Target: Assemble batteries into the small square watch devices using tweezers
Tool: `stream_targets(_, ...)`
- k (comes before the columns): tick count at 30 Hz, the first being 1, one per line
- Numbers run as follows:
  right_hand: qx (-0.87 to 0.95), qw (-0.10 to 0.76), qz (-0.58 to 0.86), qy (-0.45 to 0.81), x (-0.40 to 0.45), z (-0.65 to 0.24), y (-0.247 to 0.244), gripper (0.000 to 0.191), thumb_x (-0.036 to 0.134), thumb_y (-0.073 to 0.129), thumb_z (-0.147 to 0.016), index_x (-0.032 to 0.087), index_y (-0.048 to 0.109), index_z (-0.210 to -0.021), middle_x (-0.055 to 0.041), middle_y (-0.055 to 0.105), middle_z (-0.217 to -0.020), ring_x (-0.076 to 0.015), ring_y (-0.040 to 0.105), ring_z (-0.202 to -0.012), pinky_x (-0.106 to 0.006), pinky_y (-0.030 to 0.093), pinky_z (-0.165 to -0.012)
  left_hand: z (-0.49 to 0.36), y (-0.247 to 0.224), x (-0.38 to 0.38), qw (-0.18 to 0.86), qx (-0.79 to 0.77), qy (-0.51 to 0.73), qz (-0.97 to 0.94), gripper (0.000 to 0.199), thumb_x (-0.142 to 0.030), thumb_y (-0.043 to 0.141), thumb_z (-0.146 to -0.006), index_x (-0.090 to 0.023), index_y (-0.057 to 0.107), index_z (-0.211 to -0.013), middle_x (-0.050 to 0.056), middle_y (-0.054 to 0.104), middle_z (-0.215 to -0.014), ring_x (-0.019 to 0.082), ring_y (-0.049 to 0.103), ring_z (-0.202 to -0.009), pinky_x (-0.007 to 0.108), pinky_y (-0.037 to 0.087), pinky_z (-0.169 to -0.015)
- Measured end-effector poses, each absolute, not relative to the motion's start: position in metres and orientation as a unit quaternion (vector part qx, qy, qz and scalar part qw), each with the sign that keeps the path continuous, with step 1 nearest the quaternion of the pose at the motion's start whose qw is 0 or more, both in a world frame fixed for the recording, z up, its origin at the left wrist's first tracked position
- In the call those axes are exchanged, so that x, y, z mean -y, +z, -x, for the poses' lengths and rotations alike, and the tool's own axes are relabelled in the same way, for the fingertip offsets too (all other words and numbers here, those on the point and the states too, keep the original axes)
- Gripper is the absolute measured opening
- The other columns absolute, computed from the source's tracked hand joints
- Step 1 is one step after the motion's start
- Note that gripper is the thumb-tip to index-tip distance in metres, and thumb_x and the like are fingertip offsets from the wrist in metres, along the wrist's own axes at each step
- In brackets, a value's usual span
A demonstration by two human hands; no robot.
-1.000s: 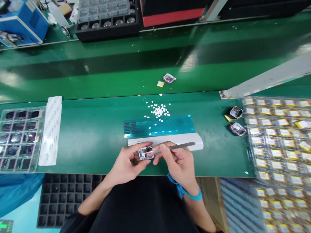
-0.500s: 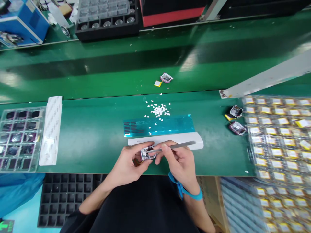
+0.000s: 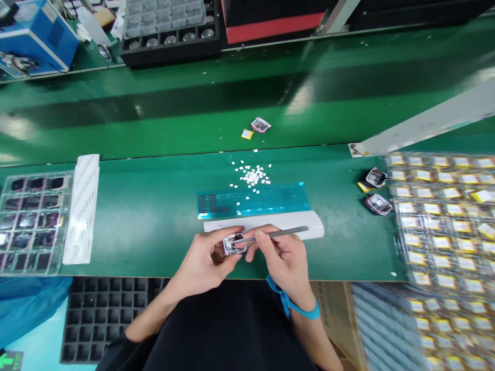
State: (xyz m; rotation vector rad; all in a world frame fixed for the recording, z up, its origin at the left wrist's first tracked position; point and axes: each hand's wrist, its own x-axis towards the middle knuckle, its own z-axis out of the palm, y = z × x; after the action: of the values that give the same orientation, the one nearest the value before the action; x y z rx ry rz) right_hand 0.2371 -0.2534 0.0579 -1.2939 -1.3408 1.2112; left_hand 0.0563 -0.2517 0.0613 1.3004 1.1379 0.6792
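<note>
Near the front edge of the bench, my left hand (image 3: 209,257) grips a small open device housing (image 3: 232,244) with a circuit board facing up. My right hand (image 3: 284,252) is closed on metal tweezers (image 3: 280,233), whose tip reaches into the housing; whether the tip holds anything is too small to tell. Fingertips of my right hand are close to the housing's right side. Just beyond my hands lie a curled white sheet (image 3: 305,222) and a blue-green film strip (image 3: 266,200) with rows of dark pieces. Past the strip are scattered small white bits (image 3: 253,176).
At right, clear trays (image 3: 436,221) hold several battery-like pieces; two open housings (image 3: 378,204) lie beside them. A slanted white post (image 3: 421,123) rises nearby. Another housing (image 3: 260,124) with a battery sits farther back. At left are a clear tray (image 3: 34,221) and white paper strips (image 3: 82,206).
The housing farther back, with its battery, has shifted slightly to the left. My right hand and the tweezers have moved a little left; my left hand has stayed nearly still.
</note>
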Motion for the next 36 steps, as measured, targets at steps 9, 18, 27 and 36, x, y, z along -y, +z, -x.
stream_targets(9,0.546,0.467,0.515,0.468,0.254,-0.233,0.055,0.024,0.03,0.056,-0.103,0.022,0.076,-0.094,0.0007,0.074,-0.069,-0.0133,0.068,-0.052,-0.025,0.057,-0.056,-0.055,0.061,0.25,0.627,-0.489,0.279,-0.538,0.045,-0.024,0.06,-0.091,-0.009,0.067,-0.133,0.002,0.063,-0.066,0.01,0.052,-0.05,0.02,0.041,-0.046)
stream_targets(18,0.616,0.495,0.48,0.381,0.25,-0.246,0.059,0.021,0.021,0.057,-0.101,0.026,0.077,-0.107,-0.0013,0.079,-0.09,-0.0173,0.074,-0.075,-0.029,0.059,-0.066,-0.032,0.06,0.245,0.586,-0.487,0.286,-0.581,0.038,-0.023,0.051,-0.099,-0.012,0.067,-0.132,0.001,0.067,-0.065,0.008,0.048,-0.047,0.018,0.04,-0.046)
stream_targets(27,0.725,0.339,0.492,0.342,0.209,-0.242,0.034,0.024,0.023,0.056,-0.102,0.025,0.077,-0.114,-0.0024,0.08,-0.109,-0.0235,0.073,-0.098,-0.042,0.062,-0.088,-0.017,0.036,0.215,0.357,-0.495,0.282,-0.74,0.021,-0.018,0.05,-0.103,-0.018,0.07,-0.111,0.006,0.08,-0.101,0.016,0.074,-0.08,0.024,0.058,-0.072)
stream_targets(36,0.787,0.334,0.441,0.272,0.201,-0.247,0.023,0.024,0.02,0.056,-0.103,0.025,0.076,-0.114,-0.0021,0.079,-0.11,-0.0238,0.071,-0.1,-0.043,0.063,-0.088,-0.017,0.012,0.21,0.25,-0.425,0.228,-0.839,0.029,-0.01,0.043,-0.102,-0.018,0.062,-0.122,0.008,0.076,-0.119,0.021,0.073,-0.1,0.034,0.061,-0.088)
